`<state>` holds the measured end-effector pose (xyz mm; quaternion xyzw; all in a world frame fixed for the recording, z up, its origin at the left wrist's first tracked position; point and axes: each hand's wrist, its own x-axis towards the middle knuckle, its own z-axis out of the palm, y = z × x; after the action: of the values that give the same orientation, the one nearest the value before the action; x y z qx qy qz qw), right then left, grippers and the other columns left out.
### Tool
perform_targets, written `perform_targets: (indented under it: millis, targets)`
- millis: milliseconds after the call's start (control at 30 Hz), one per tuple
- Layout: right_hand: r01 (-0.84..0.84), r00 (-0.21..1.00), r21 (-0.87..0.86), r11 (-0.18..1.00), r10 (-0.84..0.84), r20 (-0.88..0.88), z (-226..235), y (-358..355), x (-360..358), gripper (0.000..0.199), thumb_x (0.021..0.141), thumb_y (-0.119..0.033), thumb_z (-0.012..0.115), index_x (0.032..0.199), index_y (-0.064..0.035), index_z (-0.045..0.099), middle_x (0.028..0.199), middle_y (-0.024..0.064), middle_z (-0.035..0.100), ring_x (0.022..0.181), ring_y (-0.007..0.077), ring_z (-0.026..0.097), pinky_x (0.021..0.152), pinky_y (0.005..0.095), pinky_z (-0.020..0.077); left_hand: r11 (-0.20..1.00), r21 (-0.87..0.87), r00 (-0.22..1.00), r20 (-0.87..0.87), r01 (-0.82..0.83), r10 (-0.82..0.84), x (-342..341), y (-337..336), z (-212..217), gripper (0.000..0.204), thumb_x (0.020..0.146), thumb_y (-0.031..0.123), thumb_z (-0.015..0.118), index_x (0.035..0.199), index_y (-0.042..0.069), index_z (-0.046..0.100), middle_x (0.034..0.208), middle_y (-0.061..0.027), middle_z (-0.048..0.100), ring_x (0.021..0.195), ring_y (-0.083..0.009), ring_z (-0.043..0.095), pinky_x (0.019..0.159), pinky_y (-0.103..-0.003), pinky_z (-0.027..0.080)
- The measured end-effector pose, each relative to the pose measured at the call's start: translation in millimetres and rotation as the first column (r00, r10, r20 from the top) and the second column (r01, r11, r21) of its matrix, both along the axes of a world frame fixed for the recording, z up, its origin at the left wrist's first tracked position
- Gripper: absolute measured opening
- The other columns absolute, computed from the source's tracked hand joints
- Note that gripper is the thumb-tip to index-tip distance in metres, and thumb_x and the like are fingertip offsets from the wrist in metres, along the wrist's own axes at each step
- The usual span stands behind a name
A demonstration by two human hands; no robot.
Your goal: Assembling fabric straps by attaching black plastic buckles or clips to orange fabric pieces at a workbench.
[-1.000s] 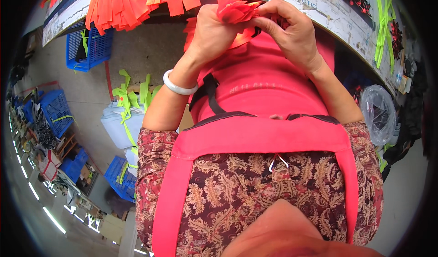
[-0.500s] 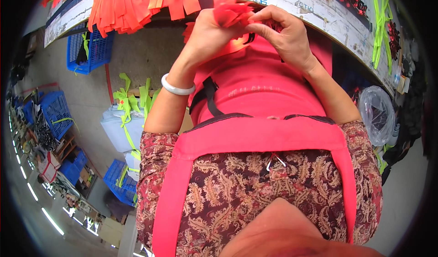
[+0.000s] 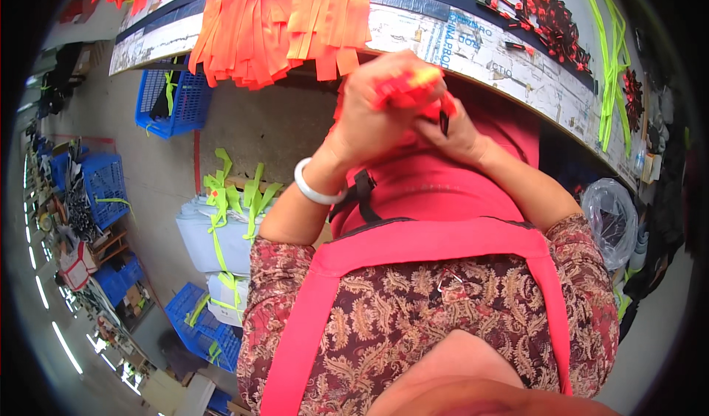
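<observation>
My left hand (image 3: pixel 363 117), with a white bangle (image 3: pixel 316 184) on its wrist, is closed around a bunch of orange-red fabric strips (image 3: pixel 406 87). The strips stick out above the fist and are smeared by motion. My right hand (image 3: pixel 467 139) is closed just to the right, against the lower end of the bunch. A small black piece (image 3: pixel 444 123) shows at its fingers, beside some red fabric; its kind is too blurred to tell. Both hands are in front of my pink apron (image 3: pixel 443 172), by the table's near edge.
Long orange strips (image 3: pixel 251 32) hang over the edge of the white, worn table (image 3: pixel 413 28). Farther right lie a heap of small black-and-red pieces (image 3: pixel 550 28) and yellow-green strips (image 3: pixel 609 69). Blue crates (image 3: pixel 173 102) and grey bundles (image 3: pixel 214 231) stand on the left; a clear plastic bag (image 3: pixel 609 220) is at right.
Both hands have moved lower in the picture and closer together. The left fist has turned, so the bunch's ends now point up and right. The table has shifted down in view.
</observation>
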<state>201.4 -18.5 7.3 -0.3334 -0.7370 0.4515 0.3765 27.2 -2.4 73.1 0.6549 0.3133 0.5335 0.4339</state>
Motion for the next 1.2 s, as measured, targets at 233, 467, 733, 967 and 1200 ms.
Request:
perform_targets:
  millis: [233,467,733,967,1200]
  targets:
    - [0.072,0.997,-0.448,0.891,-0.061,0.039,71.9,47.9,8.9,0.02,0.088,-0.022,0.068,0.093,-0.0023,0.068,0.078,-0.003,0.062,0.069,0.0033,0.05,0.061,0.0194,0.0416,0.875,-0.475,0.941,0.247,-0.092,0.233,-25.5,1.9,-27.6,0.002,0.087,0.001,0.067,0.089,0.0,0.066,0.073,0.0036,0.06,0.064,-0.0029,0.051,0.056,-0.019,0.041]
    - [0.112,0.992,-0.223,0.968,-0.098,0.076,60.3,37.4,-11.2,0.012,0.088,-0.01,0.066,0.095,-0.0001,0.067,0.077,-0.0008,0.062,0.069,0.0036,0.05,0.062,0.0203,0.0424,0.907,-0.418,0.959,0.23,-0.055,0.164,-10.8,3.8,-35.0,0.004,0.087,-0.001,0.064,0.091,0.001,0.065,0.076,0.0026,0.059,0.066,-0.0041,0.051,0.058,-0.02,0.04]
    - [-0.045,0.997,-0.424,0.904,0.07,0.044,17.3,7.0,-25.7,0.015,0.09,-0.011,0.064,0.097,0.0011,0.067,0.085,0.0047,0.069,0.076,0.0068,0.058,0.068,0.0255,0.0479,0.939,-0.343,0.984,0.164,-0.011,0.072,-16.1,1.9,-17.4,0.007,0.081,-0.003,0.068,0.086,-0.001,0.063,0.076,0.002,0.06,0.072,-0.0052,0.053,0.066,-0.022,0.045]
    - [-0.063,0.996,-0.51,0.858,0.02,-0.088,78.9,75.9,-50.0,0.033,0.088,-0.032,0.067,0.093,0.0005,0.065,0.069,0.0002,0.057,0.058,0.0062,0.049,0.051,0.0231,0.0384,0.812,-0.49,0.861,0.21,-0.318,0.464,-99.4,-14.1,-22.3,0.006,0.088,0.001,0.065,0.094,0.001,0.066,0.076,-0.0013,0.061,0.059,-0.0062,0.052,0.052,-0.02,0.038]
    - [0.26,0.964,-0.225,0.939,-0.265,0.011,96.9,226.8,-103.1,0.044,0.089,-0.044,0.063,0.117,-0.0097,0.061,0.065,-0.0013,0.054,0.047,0.0055,0.039,0.043,0.0219,0.0312,0.789,-0.474,0.866,0.102,-0.39,0.489,-116.6,-24.2,-12.9,0.008,0.089,0.004,0.064,0.095,0.0,0.062,0.078,-0.0049,0.059,0.059,-0.0103,0.052,0.054,-0.024,0.039]
